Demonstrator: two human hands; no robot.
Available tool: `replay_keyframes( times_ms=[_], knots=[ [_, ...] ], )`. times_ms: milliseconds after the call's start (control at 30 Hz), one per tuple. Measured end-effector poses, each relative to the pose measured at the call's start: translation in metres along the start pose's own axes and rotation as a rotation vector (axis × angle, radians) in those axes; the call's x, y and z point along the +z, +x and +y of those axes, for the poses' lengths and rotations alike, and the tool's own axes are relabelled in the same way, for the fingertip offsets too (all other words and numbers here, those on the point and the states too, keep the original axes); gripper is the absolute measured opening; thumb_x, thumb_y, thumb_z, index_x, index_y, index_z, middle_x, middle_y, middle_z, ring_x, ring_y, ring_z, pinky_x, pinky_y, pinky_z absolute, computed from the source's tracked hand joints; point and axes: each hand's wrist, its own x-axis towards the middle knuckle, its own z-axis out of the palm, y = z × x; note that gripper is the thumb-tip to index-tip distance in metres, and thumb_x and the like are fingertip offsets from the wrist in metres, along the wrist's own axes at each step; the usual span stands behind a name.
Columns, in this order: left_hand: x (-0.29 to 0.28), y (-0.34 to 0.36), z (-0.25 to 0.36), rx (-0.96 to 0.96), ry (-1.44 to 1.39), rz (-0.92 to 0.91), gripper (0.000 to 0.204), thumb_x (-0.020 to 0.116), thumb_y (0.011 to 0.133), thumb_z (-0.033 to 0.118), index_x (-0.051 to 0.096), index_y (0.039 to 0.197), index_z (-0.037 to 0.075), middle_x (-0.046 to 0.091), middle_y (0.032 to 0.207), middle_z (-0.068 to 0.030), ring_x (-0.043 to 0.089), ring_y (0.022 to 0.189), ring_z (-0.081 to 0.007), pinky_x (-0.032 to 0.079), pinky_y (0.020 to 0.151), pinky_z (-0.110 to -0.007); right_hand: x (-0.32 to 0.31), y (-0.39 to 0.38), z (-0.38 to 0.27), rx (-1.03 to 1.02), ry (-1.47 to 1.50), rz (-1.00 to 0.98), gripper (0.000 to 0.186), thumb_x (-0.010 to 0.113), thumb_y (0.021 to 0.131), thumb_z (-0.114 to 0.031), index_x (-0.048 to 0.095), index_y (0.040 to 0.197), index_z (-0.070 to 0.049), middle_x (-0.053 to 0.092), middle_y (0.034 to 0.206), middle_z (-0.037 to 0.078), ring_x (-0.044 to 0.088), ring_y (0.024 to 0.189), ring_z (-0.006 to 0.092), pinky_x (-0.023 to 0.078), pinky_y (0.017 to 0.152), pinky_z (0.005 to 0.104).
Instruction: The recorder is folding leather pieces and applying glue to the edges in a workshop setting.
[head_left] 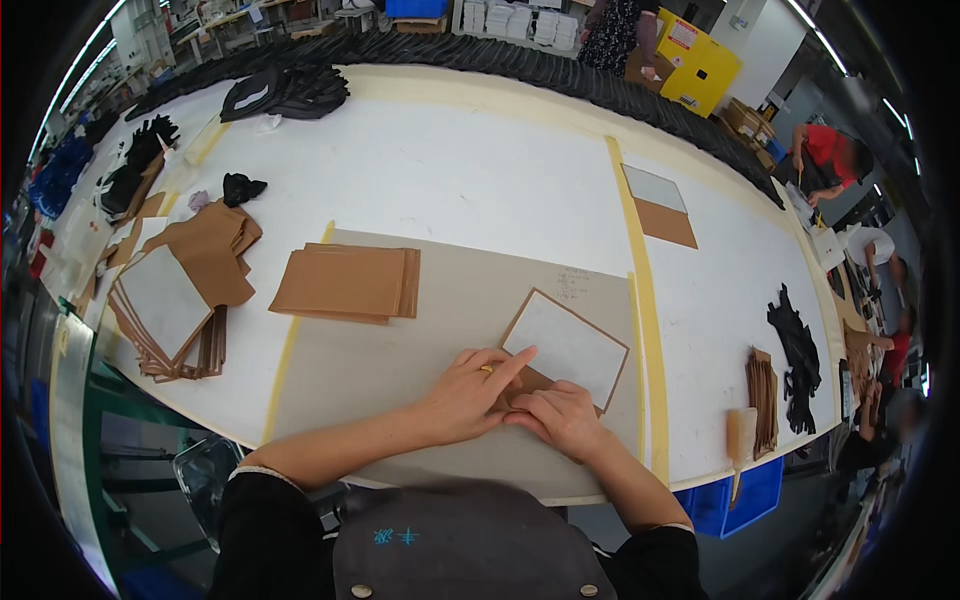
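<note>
A brown piece with a white rectangular panel [566,345] on top lies on a grey-beige mat [400,370] in front of me. My left hand [468,392] presses on its near left corner, index finger stretched toward the panel's edge, with something small and yellow by the fingers. My right hand [560,415] rests beside it, fingers curled down onto the brown flap at the piece's near edge. Both hands touch the piece and almost meet.
A stack of brown sheets [350,282] lies left of the piece. Further left are piled brown and white panels [170,305]. Black parts [798,360] and a brown stack [763,388] sit at the right. Other people work at the far right.
</note>
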Motion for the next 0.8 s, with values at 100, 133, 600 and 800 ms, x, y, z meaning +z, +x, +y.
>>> replay_keyframes(
  times_ms=[100, 133, 600, 800],
  knots=[
    [0.007, -0.016, -0.003, -0.025, -0.009, -0.154, 0.048, 0.073, 0.08, 0.018, 0.057, 0.123, 0.007, 0.064, 0.097, -0.0053, 0.053, 0.107, -0.0252, 0.039, 0.09, -0.04, -0.008, -0.001, -0.02, 0.129, 0.11, 0.066, 0.029, 0.076, 0.077, -0.03, 0.063, 0.095, -0.012, 0.064, 0.08, -0.002, 0.061, 0.069, 0.015, 0.042, 0.063, 0.0278],
    [0.005, -0.023, -0.002, -0.037, -0.01, -0.093, 0.036, 0.073, 0.079, 0.016, 0.062, 0.112, 0.009, 0.066, 0.092, -0.0026, 0.055, 0.101, -0.0231, 0.04, 0.088, -0.038, -0.013, 0.0, -0.027, 0.138, 0.113, 0.064, 0.029, 0.076, 0.077, -0.03, 0.063, 0.095, -0.012, 0.064, 0.08, -0.002, 0.061, 0.069, 0.015, 0.042, 0.063, 0.0278],
    [-0.058, -0.087, 0.061, -0.381, -0.275, -0.024, 0.016, 0.077, 0.076, 0.006, 0.065, 0.085, 0.005, 0.068, 0.082, -0.0047, 0.06, 0.074, -0.0208, 0.048, 0.069, -0.031, -0.03, -0.061, -0.068, 0.707, 0.799, 0.075, 0.011, 0.073, 0.081, -0.003, 0.066, 0.09, -0.001, 0.065, 0.081, 0.005, 0.059, 0.069, 0.0155, 0.046, 0.063, 0.0266],
    [-0.06, -0.093, 0.066, -0.732, -0.452, -0.193, 0.016, 0.074, 0.081, 0.005, 0.065, 0.094, 0.0, 0.069, 0.094, -0.0087, 0.063, 0.077, -0.0162, 0.048, 0.067, -0.026, -0.026, -0.069, -0.077, 0.807, 0.807, 0.121, 0.012, 0.072, 0.082, -0.003, 0.065, 0.09, 0.002, 0.065, 0.077, 0.007, 0.058, 0.066, 0.0134, 0.046, 0.064, 0.0247]
  ],
)
